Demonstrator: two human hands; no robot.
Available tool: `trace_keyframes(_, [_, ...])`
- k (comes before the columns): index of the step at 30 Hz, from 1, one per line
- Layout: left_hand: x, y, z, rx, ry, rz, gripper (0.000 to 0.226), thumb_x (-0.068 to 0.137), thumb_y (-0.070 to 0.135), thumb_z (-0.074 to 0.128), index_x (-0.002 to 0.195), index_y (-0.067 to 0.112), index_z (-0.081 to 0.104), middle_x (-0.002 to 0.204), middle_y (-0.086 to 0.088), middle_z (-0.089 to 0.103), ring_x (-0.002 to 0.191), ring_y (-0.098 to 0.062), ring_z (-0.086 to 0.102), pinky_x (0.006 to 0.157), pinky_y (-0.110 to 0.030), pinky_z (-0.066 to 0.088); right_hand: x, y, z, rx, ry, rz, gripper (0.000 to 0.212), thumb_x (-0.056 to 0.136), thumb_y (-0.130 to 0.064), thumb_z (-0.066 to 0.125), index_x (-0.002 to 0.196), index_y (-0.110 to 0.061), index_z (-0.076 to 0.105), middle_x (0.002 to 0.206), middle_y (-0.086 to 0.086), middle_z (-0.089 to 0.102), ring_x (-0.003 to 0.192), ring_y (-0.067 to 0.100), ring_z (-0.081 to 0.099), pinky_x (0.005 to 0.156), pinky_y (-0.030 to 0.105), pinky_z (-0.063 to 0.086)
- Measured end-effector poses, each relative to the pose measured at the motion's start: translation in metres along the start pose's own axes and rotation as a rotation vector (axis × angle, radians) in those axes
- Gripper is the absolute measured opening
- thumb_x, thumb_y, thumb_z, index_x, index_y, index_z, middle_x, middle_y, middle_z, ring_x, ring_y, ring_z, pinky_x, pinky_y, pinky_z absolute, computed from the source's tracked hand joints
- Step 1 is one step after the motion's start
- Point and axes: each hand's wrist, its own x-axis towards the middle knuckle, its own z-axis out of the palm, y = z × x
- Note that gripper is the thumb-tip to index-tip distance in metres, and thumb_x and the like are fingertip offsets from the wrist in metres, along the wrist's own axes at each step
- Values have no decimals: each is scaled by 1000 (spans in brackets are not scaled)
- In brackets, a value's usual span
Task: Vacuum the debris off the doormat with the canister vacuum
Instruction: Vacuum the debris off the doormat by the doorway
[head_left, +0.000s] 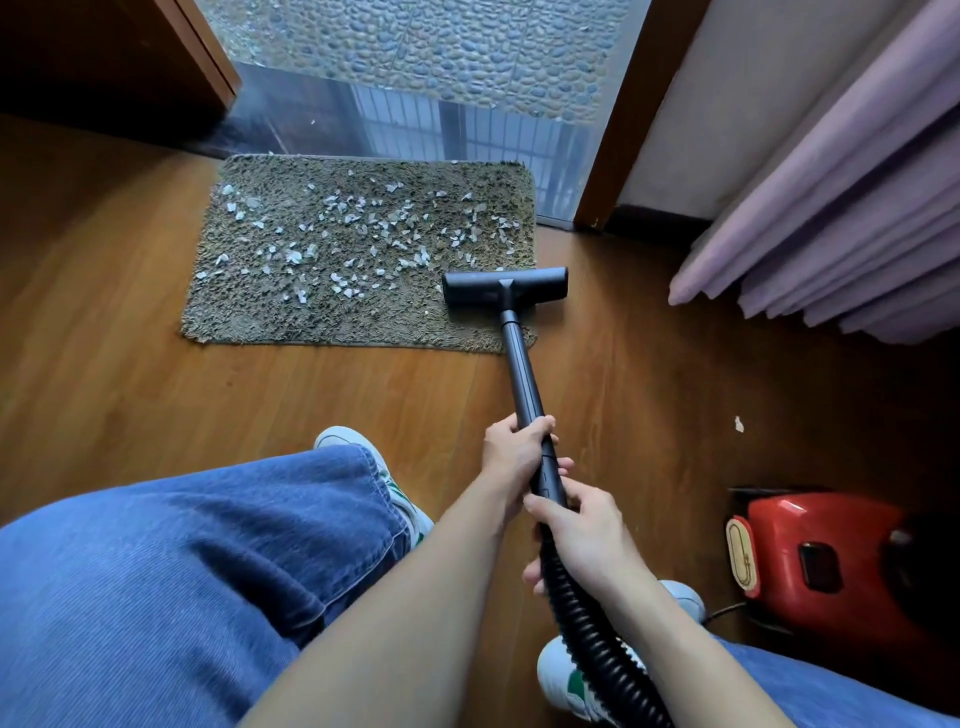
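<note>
A shaggy olive-grey doormat (291, 322) lies on the wooden floor before a doorway. Pale scraps of debris (358, 228) are scattered over most of it. The black floor nozzle (504, 286) of the vacuum rests on the mat's near right corner, partly over the floor. A black wand (519, 374) runs back from it to my hands. My left hand (511, 449) grips the wand higher up. My right hand (576, 525) grips it just below, where the ribbed black hose (587, 623) begins. The red canister (821, 551) sits on the floor at the right.
A lilac curtain (831, 218) hangs at the right, its hem near the floor. Brown door frames (623, 130) flank a glass door. One pale scrap (738, 424) lies on the floor right of the wand. My jeans-clad legs (182, 571) and white shoes fill the foreground.
</note>
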Motion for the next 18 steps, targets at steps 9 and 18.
trace_keyframes(9, [-17,-13,-11,111,12,-39,10,97,14,61,93,6,56,79,-11,62,50,-25,67,46,-29,53,-16,14,10,0,-24,70,8,100,-16,60,99,-8,60,60,13,57,45,32,65,43,31,50])
trace_keyframes(18, [-53,-44,-31,70,44,-87,15,94,11,62,82,6,54,74,-15,58,46,-29,62,47,-31,50,-57,40,22,-54,-69,67,3,95,-15,62,95,-13,62,46,8,56,44,37,64,42,34,51])
